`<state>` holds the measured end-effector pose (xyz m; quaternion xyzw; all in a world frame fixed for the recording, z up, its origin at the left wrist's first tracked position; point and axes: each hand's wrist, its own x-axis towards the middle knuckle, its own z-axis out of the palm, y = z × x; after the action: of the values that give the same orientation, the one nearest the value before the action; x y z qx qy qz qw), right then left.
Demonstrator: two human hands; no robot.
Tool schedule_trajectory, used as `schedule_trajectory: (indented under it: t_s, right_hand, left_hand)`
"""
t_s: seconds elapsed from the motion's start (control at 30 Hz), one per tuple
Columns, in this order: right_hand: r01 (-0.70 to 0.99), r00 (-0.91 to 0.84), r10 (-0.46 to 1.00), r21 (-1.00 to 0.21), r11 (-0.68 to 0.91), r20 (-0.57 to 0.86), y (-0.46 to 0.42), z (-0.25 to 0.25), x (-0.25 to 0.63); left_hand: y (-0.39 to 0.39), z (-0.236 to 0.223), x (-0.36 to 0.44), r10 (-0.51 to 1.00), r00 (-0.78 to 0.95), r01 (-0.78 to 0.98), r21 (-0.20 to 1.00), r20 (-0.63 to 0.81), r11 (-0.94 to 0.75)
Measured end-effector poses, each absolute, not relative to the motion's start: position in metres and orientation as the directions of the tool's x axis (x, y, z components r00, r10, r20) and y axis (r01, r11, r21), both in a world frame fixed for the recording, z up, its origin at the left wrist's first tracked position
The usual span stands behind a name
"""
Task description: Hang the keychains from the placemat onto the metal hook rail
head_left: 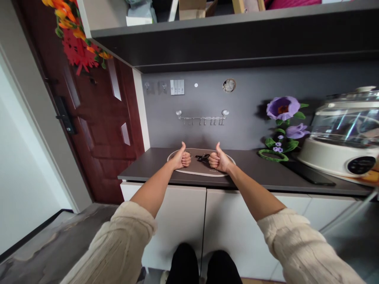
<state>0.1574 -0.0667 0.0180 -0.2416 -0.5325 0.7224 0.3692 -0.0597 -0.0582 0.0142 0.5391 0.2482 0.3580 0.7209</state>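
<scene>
- Left hand (181, 157) clenched in a fist, thumb up, over the mat, gripping nothing visible.
- Right hand (218, 159) clenched the same way, thumb up, also empty, just beside the dark object.
- Dark object (202, 157), small and metallic-looking, lies on the mat between the fists. It may be scissors, but it is too small and partly hidden to tell.
- Oval mat (201, 162), grey-brown with a pale rim, lies on the countertop (154, 161); the fists hide part of it.
- Cooker (340, 134), white with a clear domed lid, stands at the right end of the counter, cut off by the frame edge. Glare on the lid hides whatever is inside.
- Open shelf (189, 23) overhead holds a cardboard box (192, 10) and white packages (139, 15), all cut off by the top edge; their contents cannot be seen.
- Artificial flowers (282, 108), purple, stand against the wall left of the cooker.
- Hook rail (201, 118) on the wall above the mat carries small hooks, with nothing clearly hanging from them.
- Dark red door (97, 130) stands left of the counter.
</scene>
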Motion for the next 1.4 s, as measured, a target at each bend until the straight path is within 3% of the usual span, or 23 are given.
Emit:
schedule_trajectory:
  t_s: [0.4,0.53,0.63,0.77,0.97,1.07,1.2,1.3,1.4]
  right_hand:
    - [-0.25,-0.591,0.805,-0.961,-0.117,0.056,-0.064,0.02,0.156]
    - [-0.218,-0.545,0.831,-0.976,-0.015,0.109,-0.058,0.023,0.15]
    - [-0.225,-0.46,0.863,-0.968,0.112,0.207,-0.053,0.027,0.142]
    - [-0.223,-0.334,0.891,-0.944,0.242,0.307,-0.042,0.031,0.127]
    - [-0.161,-0.169,0.944,-0.953,0.256,0.282,-0.022,0.035,0.104]
    - [-0.131,-0.098,0.952,-0.952,0.276,0.29,-0.013,0.033,0.094]
    - [-0.009,-0.014,0.948,-0.948,0.317,0.317,-0.003,0.023,0.089]
    - [0.12,-0.028,0.914,-0.906,0.405,0.405,0.001,0.014,0.092]
    - [0.271,-0.068,0.854,-0.814,0.513,0.516,0.002,0.007,0.096]
  left_hand:
    - [-0.059,0.02,-0.058,0.83,0.558,-0.115,0.991,0.014,0.061]
    - [-0.051,0.028,-0.06,0.891,0.432,-0.086,0.99,0.139,-0.113]
    - [-0.04,0.033,-0.064,0.926,0.233,0.001,0.952,0.296,-0.305]
    - [-0.025,0.034,-0.071,0.886,0.024,0.256,0.853,0.464,-0.454]
    - [-0.007,0.022,-0.076,0.801,-0.032,0.527,0.691,0.597,-0.494]
    - [-0.002,0.013,-0.077,0.779,0.006,0.628,0.604,0.626,-0.49]
    - [-0.001,0.006,-0.082,0.773,0.173,0.774,0.401,0.611,-0.49]
    - [0.0,0.004,-0.086,0.79,0.288,0.826,0.278,0.541,-0.491]
    - [0.0,0.004,-0.089,0.813,0.325,0.85,0.228,0.484,-0.475]
